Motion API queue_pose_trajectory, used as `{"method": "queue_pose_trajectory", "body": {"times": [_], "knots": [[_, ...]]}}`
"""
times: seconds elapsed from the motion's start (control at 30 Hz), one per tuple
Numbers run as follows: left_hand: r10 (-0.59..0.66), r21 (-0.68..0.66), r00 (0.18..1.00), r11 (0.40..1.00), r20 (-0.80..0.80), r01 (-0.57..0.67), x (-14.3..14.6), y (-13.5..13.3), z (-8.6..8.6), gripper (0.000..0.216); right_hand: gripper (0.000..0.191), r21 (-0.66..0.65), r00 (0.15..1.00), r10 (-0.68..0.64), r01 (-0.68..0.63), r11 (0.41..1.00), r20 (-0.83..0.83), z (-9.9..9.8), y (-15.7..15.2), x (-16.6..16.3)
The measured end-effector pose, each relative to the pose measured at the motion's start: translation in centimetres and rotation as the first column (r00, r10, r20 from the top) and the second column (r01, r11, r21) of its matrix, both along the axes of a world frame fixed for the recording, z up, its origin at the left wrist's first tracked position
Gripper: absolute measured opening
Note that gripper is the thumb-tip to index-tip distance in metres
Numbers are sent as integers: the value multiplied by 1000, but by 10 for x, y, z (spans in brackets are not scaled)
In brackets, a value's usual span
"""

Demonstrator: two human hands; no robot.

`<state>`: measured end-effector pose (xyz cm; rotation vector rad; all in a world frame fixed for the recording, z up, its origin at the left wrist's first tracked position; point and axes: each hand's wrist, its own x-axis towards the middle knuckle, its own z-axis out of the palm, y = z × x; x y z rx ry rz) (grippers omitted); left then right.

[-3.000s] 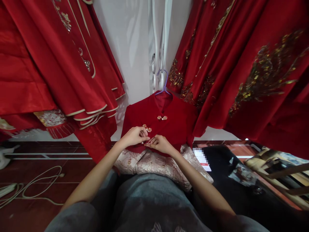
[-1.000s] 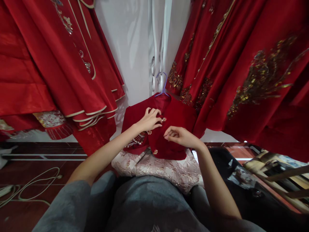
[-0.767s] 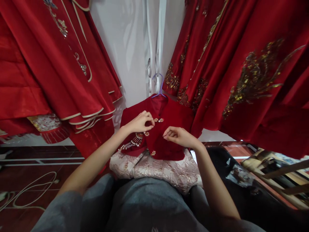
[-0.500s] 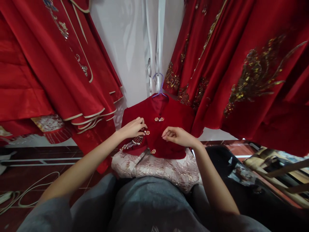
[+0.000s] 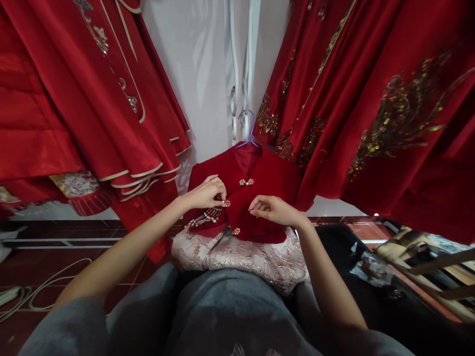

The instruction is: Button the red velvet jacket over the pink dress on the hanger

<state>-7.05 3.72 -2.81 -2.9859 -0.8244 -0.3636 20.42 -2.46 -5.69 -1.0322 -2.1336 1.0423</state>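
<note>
A short red velvet jacket with a stand-up collar (image 5: 267,170) lies spread face up in front of the seated person, its hem over a pale pink brocade cloth with a metallic sheen (image 5: 256,259) across the lap. The left hand (image 5: 208,193) pinches the outer end of the middle gold-and-pearl flower clasp (image 5: 227,203), covering part of it. The right hand (image 5: 270,208) is loosely curled over the other front panel, fingertips drawn together; whether they hold something small, or touch the velvet, cannot be told.

Near the collar sits another gold-and-pearl clasp (image 5: 247,182), a single flower ornament (image 5: 236,231) lies near the hem, and a beaded tassel (image 5: 211,215) spreads beside the left wrist, partly hidden by it. A thin purple hanger (image 5: 249,140) stands in the neck opening, its hook in front of white bars.

Red satin garments with cream piping (image 5: 100,99) crowd the left side; red garments with gold sequin embroidery (image 5: 345,113) crowd the right, their edge close against the jacket's sleeve. A black surface (image 5: 337,277) bears a clear plastic packet (image 5: 372,269) beyond the right forearm, and a white cable (image 5: 48,283) loops over dark red floor tiles.
</note>
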Motion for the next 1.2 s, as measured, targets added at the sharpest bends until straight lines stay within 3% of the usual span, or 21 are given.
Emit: {"method": "queue_pose_trajectory", "body": {"times": [0.17, 0.33, 0.63, 0.83, 0.9, 1.0, 1.2], "knots": [[-55, 75, 998, 996, -16, 56, 9, -1, 3, 6, 20, -10, 1000, 7, -7, 1000, 13, -2, 1, 1], [-53, 179, 998, 982, -45, 60, 14, 4, 4, 14, 21, -18, 1000, -1, 1, 1000, 15, -1, 2, 3], [84, 464, 991, 878, 103, -122, 66, 12, 2, 25, 21, -23, 1000, 10, -9, 1000, 14, -3, 1, 2], [199, 522, 963, 811, 180, -265, 91, 18, -6, 20, 21, -14, 1000, -25, 25, 1000, 3, 2, -1, 9], [206, 500, 956, 818, 208, -285, 90, 20, -8, 20, 21, -17, 1000, -24, 24, 1000, -2, 2, -1, 11], [148, 447, 973, 869, 176, -213, 85, 21, -7, 18, 22, -19, 1000, -21, 21, 1000, 0, 2, -1, 11], [15, 333, 987, 941, 160, -69, 79, 12, 9, 14, 22, -13, 1000, -10, 11, 1000, 14, 1, -1, 7]]}}
